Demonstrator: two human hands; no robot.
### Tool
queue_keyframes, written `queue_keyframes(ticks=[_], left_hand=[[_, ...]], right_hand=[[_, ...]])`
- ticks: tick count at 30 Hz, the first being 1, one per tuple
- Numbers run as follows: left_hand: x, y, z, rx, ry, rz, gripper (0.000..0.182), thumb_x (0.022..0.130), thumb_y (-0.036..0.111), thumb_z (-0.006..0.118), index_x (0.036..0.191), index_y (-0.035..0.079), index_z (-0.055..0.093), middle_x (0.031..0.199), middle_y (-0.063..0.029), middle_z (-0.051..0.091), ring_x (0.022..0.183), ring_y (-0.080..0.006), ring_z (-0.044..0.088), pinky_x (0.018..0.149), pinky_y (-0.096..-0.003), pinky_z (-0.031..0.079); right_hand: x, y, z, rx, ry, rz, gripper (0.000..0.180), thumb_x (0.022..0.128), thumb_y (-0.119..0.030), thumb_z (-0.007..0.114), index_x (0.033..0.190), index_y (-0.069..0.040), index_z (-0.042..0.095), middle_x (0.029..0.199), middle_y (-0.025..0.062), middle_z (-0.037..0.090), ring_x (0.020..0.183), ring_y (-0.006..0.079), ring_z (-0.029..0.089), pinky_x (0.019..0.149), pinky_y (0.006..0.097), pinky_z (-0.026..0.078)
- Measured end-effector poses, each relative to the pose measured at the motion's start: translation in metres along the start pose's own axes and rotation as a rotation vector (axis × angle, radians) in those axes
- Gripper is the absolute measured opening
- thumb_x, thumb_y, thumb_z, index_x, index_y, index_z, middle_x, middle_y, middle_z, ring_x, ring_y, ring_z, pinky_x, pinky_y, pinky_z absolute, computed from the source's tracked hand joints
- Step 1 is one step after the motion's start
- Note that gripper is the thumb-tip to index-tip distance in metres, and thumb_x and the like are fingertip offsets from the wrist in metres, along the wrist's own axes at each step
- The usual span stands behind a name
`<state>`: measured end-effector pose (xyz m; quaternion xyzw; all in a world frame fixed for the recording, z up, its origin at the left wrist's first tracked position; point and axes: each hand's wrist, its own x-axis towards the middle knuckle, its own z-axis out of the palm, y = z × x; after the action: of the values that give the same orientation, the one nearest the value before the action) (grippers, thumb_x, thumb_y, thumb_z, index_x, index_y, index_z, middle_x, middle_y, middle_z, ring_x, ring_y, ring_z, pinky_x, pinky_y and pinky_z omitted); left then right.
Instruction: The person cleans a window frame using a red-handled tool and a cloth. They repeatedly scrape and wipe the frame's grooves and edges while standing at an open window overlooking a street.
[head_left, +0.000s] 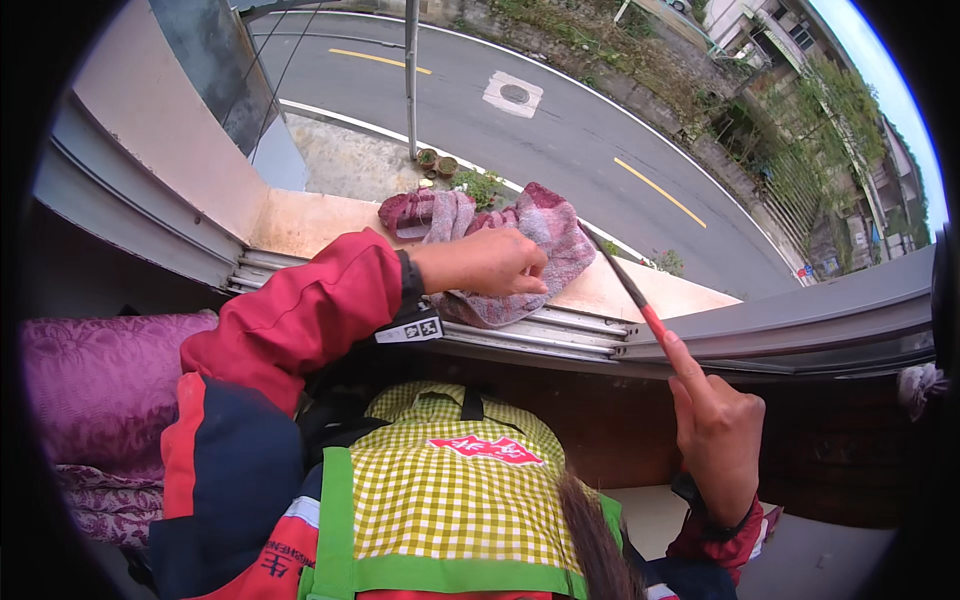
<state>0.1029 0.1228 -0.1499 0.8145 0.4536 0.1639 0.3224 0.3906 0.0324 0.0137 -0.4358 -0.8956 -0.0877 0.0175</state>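
My left hand (487, 262) is over a bunched pink-and-grey cloth (559, 247) on the windowsill. Its fingers are curled, and whether they pinch the fabric is hidden. The cloth lies across the pale outer ledge (645, 289) and hangs over the metal sliding-window track (540, 341). In my right hand (716, 427) is a slim tool (651, 321) with a red handle and a long dark shaft. My index finger stretches along the handle. The shaft slants up and left, and its tip appears close to the cloth's right edge.
A window frame (780, 319) stands at right, and another frame rail (142, 184) runs along the left. Purple patterned fabric (112, 390) is beside my left arm. Beyond the ledge, far below, are potted plants (436, 161), a pole (412, 82) and a road (577, 142).
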Motion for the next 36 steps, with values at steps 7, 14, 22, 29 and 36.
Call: queue_keyframes(ticks=[7,14,22,29,36], left_hand=[[0.055,0.010,0.032,0.053,0.101,0.110,0.027,0.081,0.025,0.070,0.086,-0.001,0.065,0.078,-0.0204,0.065,0.076,-0.0364,0.065,0.068,-0.0446,0.051],[0.060,0.035,0.039,-0.220,-0.197,0.504,0.025,0.090,0.019,0.066,0.108,0.001,0.069,0.098,-0.0166,0.067,0.088,-0.0326,0.065,0.078,-0.0387,0.052],[-0.025,-0.012,-0.013,0.012,-0.154,0.313,0.028,0.085,0.020,0.071,0.110,0.008,0.071,0.106,-0.0123,0.067,0.101,-0.0301,0.063,0.087,-0.0397,0.051],[-0.031,-0.020,-0.008,0.064,-0.132,0.283,0.027,0.080,0.008,0.070,0.107,0.009,0.071,0.102,-0.0110,0.061,0.100,-0.0306,0.060,0.086,-0.0395,0.050],[-0.031,-0.027,-0.005,-0.010,-0.112,0.289,0.022,0.080,0.009,0.070,0.102,0.008,0.072,0.099,-0.0107,0.063,0.096,-0.0312,0.062,0.084,-0.0397,0.050]], right_hand=[[-0.028,0.009,0.006,0.213,0.154,0.135,0.053,0.082,0.000,0.070,0.133,-0.015,0.062,0.059,0.0091,0.051,0.047,0.0232,0.048,0.046,0.0366,0.038],[-0.063,0.019,-0.003,0.282,0.082,0.191,0.051,0.080,-0.003,0.072,0.129,-0.017,0.065,0.055,0.0072,0.045,0.044,0.0226,0.046,0.046,0.0374,0.035],[-0.044,0.023,0.008,0.185,-0.186,-0.061,0.040,0.082,-0.016,0.072,0.121,-0.022,0.068,0.054,0.0050,0.049,0.044,0.0227,0.049,0.043,0.0360,0.036],[-0.002,0.014,-0.001,-0.033,-0.292,-0.241,0.036,0.082,-0.010,0.066,0.118,-0.018,0.069,0.056,0.0064,0.054,0.048,0.0244,0.056,0.047,0.0379,0.042],[0.036,0.001,-0.003,-0.131,-0.433,-0.419,0.050,0.076,-0.006,0.063,0.126,-0.010,0.064,0.053,0.0027,0.057,0.050,0.0211,0.060,0.048,0.0344,0.043]])
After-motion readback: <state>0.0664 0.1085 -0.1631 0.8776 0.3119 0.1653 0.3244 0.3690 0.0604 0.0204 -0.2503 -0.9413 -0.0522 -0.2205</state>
